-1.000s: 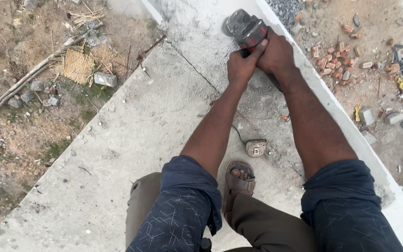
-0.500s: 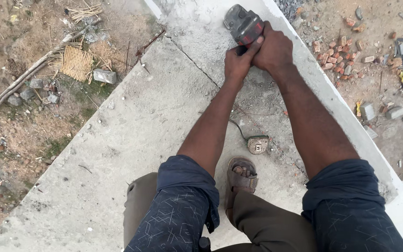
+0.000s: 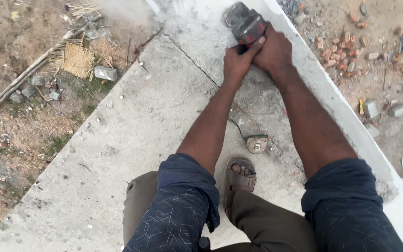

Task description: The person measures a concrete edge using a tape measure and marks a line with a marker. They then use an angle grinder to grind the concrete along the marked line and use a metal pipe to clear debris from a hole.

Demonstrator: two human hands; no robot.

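Observation:
Both my hands grip a red and grey power cutter (image 3: pixel 244 22) at the far end of a grey concrete slab (image 3: pixel 131 135). My left hand (image 3: pixel 239 60) wraps the tool's rear grip, and my right hand (image 3: pixel 274 50) closes over it from the right side. The tool's front end rests on the concrete, with pale dust around it. A thin dark line runs across the slab toward the tool. A small tape measure (image 3: pixel 256 143) lies on the slab between my forearms, and my sandalled foot (image 3: pixel 239 173) is planted just below it.
The slab sits high above the ground and drops off on both sides. Down on the left lie sticks, a woven mat (image 3: pixel 78 59) and a grey block (image 3: pixel 105 73). Brick rubble (image 3: pixel 350 51) and scraps cover the ground on the right.
My hands and the cutter have stayed at nearly the same spot on the slab, shifting slightly. More pale dust hangs near the top of the view.

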